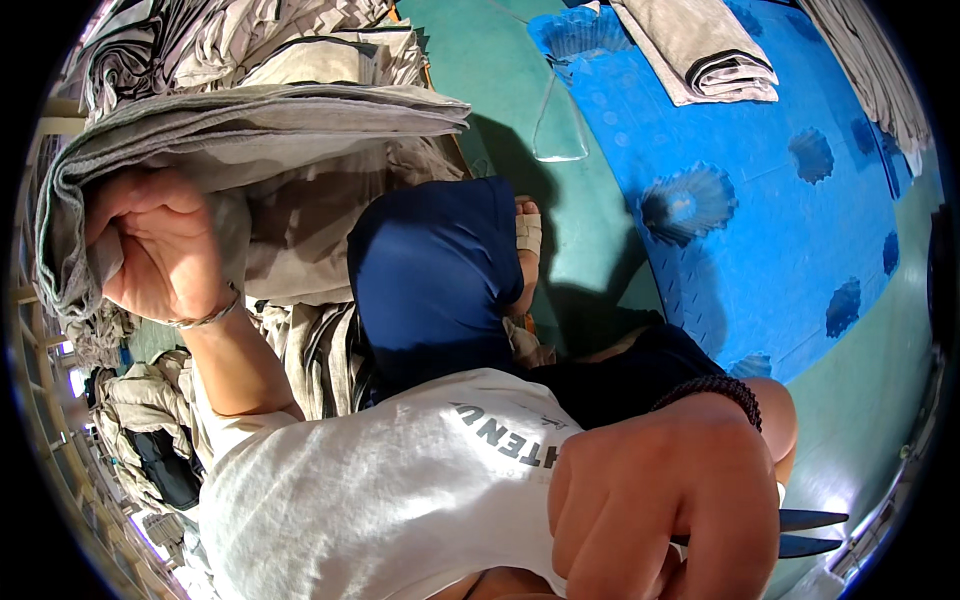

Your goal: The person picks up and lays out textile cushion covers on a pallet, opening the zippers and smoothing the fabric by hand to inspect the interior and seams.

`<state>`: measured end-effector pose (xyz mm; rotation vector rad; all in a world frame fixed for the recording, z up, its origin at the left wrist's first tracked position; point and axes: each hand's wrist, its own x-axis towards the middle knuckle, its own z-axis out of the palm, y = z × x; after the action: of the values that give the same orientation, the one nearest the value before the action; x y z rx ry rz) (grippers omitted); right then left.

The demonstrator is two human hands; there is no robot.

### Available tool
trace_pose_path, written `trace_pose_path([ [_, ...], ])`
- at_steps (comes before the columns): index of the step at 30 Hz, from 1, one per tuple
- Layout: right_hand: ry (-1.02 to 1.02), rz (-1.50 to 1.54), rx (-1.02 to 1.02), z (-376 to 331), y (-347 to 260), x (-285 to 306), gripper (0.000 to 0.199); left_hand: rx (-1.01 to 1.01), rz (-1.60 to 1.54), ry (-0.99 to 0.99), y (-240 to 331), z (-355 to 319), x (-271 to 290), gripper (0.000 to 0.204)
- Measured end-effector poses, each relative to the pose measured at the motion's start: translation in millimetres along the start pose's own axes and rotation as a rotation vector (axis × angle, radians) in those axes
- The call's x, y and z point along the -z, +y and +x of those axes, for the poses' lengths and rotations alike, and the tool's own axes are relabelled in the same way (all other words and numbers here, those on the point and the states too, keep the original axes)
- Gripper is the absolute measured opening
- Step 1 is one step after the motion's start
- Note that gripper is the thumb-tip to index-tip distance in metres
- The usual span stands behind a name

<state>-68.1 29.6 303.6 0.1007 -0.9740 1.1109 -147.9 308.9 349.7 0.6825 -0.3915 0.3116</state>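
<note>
My left hand is raised at the left, its fingers curled into the folded edge of a thick stack of grey cloth. A thin metal bangle circles that wrist. My right hand is low at the front, closed around a pair of scissors whose dark blue blades stick out to the right. A black beaded bracelet sits on that wrist. My white shirt and dark blue trouser knee fill the middle.
More striped and grey folded cloth is piled at the upper left. A blue plastic pallet lies on the green floor at the right, with a folded grey cloth on it. A sandalled foot shows beside the knee.
</note>
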Motion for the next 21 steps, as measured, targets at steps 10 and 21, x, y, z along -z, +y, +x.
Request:
trace_pose_path([
  [10, 0.236, 0.208, 0.020, 6, -8, -22, 0.020, 0.008, 0.011, -0.012, 5, 0, -7, 0.019],
  [21, 0.728, -1.375, -0.386, -39, 1, 125, 0.062, -0.039, 0.019, -0.164, 34, 3, -33, 0.009],
])
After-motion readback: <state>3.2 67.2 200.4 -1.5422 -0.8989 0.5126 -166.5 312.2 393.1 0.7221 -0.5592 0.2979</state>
